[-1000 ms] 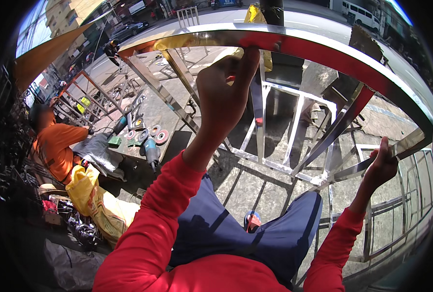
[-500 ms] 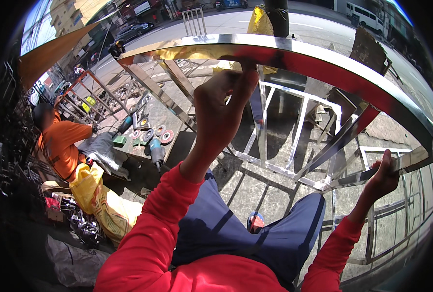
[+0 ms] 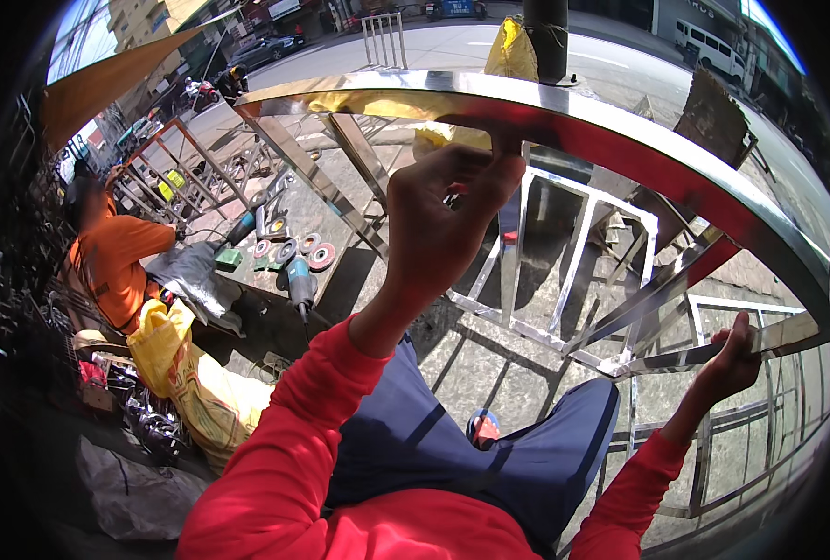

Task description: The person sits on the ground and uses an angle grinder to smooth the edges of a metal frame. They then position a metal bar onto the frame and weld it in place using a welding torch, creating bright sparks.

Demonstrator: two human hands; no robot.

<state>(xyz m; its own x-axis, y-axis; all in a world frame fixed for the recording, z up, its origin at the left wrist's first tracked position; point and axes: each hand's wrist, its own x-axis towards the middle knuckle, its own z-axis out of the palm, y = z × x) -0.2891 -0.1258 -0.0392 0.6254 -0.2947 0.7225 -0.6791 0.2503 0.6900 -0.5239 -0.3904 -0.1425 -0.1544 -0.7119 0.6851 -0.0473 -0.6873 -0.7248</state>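
Note:
A polished metal frame (image 3: 564, 123) of square tubing spans the view in front of me, its mirror-like face reflecting red and yellow. My left hand (image 3: 450, 210) is raised to its long upper tube, fingertips pressed together against the tube's near face. What those fingers pinch, if anything, is hidden. At the lower right, my right hand (image 3: 730, 362) grips the frame's near side tube, thumb up. Slanting bars of the frame run down toward my knees.
On the left a co-worker in orange (image 3: 121, 257) sits beside a low board with an angle grinder (image 3: 300, 283) and several discs (image 3: 321, 256). A yellow sack (image 3: 200, 383) lies nearer me. Other metal frames (image 3: 587, 201) stand beyond and at right; a post (image 3: 545, 42) rises by the road.
My left hand has slid a little to the right along the upper tube. My right hand keeps its grip on the frame. The view has shifted slightly.

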